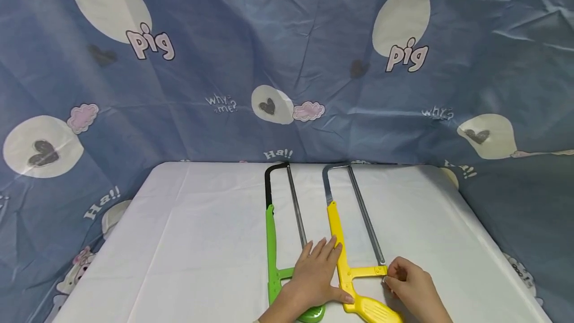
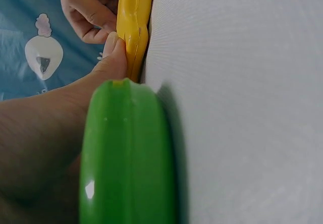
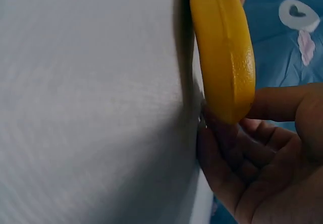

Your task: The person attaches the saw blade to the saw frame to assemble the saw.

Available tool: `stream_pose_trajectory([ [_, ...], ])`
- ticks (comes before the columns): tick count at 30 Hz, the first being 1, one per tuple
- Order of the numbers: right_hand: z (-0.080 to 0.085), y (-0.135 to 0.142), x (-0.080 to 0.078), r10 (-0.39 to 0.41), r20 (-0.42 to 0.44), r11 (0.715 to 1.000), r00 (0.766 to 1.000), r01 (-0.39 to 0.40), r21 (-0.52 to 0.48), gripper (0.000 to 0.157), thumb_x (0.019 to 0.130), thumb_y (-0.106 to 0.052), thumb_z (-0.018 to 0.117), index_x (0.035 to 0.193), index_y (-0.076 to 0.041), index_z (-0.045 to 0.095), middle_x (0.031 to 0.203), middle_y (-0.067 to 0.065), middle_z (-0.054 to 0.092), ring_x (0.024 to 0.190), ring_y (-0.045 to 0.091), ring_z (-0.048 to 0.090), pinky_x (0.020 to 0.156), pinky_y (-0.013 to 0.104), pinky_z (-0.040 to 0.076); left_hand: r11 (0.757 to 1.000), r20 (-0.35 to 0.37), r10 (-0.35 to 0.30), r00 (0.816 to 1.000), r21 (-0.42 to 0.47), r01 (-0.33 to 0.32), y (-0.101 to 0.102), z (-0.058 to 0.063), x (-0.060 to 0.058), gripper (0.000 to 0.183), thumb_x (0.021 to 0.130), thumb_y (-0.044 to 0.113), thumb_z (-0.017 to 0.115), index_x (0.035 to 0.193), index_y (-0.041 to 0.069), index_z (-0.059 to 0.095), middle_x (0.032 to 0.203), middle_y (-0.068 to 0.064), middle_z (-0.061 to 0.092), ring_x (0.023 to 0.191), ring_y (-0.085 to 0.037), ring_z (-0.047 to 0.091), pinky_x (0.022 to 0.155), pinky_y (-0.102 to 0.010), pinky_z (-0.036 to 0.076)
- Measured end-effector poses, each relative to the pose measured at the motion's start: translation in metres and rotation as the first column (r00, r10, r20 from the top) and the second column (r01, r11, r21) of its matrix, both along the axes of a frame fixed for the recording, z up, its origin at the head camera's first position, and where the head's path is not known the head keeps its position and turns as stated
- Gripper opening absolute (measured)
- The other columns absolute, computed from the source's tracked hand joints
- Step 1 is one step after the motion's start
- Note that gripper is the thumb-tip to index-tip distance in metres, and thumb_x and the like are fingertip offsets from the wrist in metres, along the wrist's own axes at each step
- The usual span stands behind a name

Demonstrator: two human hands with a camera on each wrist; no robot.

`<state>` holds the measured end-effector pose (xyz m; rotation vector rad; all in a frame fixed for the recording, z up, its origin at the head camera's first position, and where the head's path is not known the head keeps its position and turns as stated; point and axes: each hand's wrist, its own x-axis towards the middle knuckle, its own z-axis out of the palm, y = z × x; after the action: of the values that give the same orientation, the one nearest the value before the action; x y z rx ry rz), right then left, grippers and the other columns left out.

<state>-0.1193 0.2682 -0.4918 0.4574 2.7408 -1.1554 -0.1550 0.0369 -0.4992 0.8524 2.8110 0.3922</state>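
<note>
A yellow-handled hacksaw [image 1: 345, 258] lies on the white-covered table with its blade side facing right. My left hand [image 1: 314, 273] is spread over its frame, fingertips on the yellow bar and thumb by the grip. Under that same hand, a green-handled hacksaw [image 1: 272, 243] lies alongside, partly covered. At the near end of the yellow saw's blade, my right hand [image 1: 412, 285] has its thumb and curled fingers at the corner of the crosspiece. A small metal part [image 3: 203, 118] shows at those fingers in the right wrist view; its exact kind is unclear.
The white tabletop [image 1: 202, 243] extends to both sides of the saws. Behind it and at its sides hangs a blue printed cloth [image 1: 215, 64]. The far ends of both saw frames lie near the table's back edge.
</note>
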Motion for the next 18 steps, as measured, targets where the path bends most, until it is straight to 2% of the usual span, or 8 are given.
stream_pose_trajectory([
  [4, 0.004, -0.006, 0.0, 0.061, -0.034, 0.988, 0.998, -0.056, 0.144, 0.016, 0.081, -0.006, 0.072, 0.079, -0.011, 0.057, 0.064, 0.0, 0.055, 0.057, 0.016, 0.047, 0.05, 0.026, 0.038, 1.0, -0.004, 0.002, 1.0, 0.011, -0.002, 0.0, -0.001, -0.002, 0.113, 0.071, 0.082, 0.062, 0.158, 0.019, 0.027, 0.167, -0.002, 0.021, 0.152, -0.026, 0.027, 0.123, -0.05, 0.024],
  [8, 0.008, -0.011, -0.001, 0.079, -0.021, 0.97, 0.997, -0.073, 0.23, 0.013, 0.083, -0.007, 0.07, 0.076, -0.012, 0.06, 0.063, -0.001, 0.055, 0.057, 0.017, 0.046, 0.051, 0.028, 0.036, 1.0, -0.004, 0.001, 1.0, 0.019, -0.001, 0.0, -0.001, -0.005, 0.113, 0.071, 0.081, 0.063, 0.158, 0.019, 0.029, 0.166, -0.002, 0.022, 0.152, -0.027, 0.028, 0.123, -0.051, 0.024],
  [12, 0.011, -0.015, -0.004, 0.074, -0.026, 0.961, 0.997, -0.064, 0.27, 0.008, 0.082, -0.01, 0.069, 0.076, -0.012, 0.065, 0.067, -0.002, 0.061, 0.061, 0.016, 0.05, 0.055, 0.029, 0.042, 1.0, 0.003, 0.0, 1.0, 0.025, 0.0, -0.002, -0.002, -0.009, 0.109, 0.073, 0.08, 0.063, 0.157, 0.019, 0.032, 0.166, -0.003, 0.024, 0.151, -0.028, 0.029, 0.122, -0.052, 0.025],
  [15, 0.013, -0.017, -0.006, 0.064, -0.059, 0.957, 0.996, -0.045, 0.287, 0.001, 0.081, -0.012, 0.07, 0.082, -0.011, 0.069, 0.072, -0.002, 0.065, 0.066, 0.015, 0.055, 0.059, 0.032, 0.047, 0.999, 0.009, -0.003, 1.0, 0.038, 0.002, -0.004, -0.001, -0.011, 0.101, 0.076, 0.076, 0.064, 0.154, 0.02, 0.037, 0.165, -0.003, 0.028, 0.151, -0.028, 0.03, 0.121, -0.053, 0.027],
  [18, 0.013, -0.02, -0.008, 0.054, -0.102, 0.959, 0.993, -0.024, 0.282, 0.015, 0.082, -0.015, 0.071, 0.096, -0.008, 0.072, 0.083, 0.003, 0.071, 0.073, 0.017, 0.063, 0.064, 0.039, 0.053, 0.998, 0.004, -0.003, 1.0, 0.061, 0.003, -0.009, 0.001, -0.013, 0.091, 0.078, 0.072, 0.066, 0.151, 0.022, 0.044, 0.162, -0.003, 0.033, 0.151, -0.029, 0.03, 0.12, -0.053, 0.029],
])
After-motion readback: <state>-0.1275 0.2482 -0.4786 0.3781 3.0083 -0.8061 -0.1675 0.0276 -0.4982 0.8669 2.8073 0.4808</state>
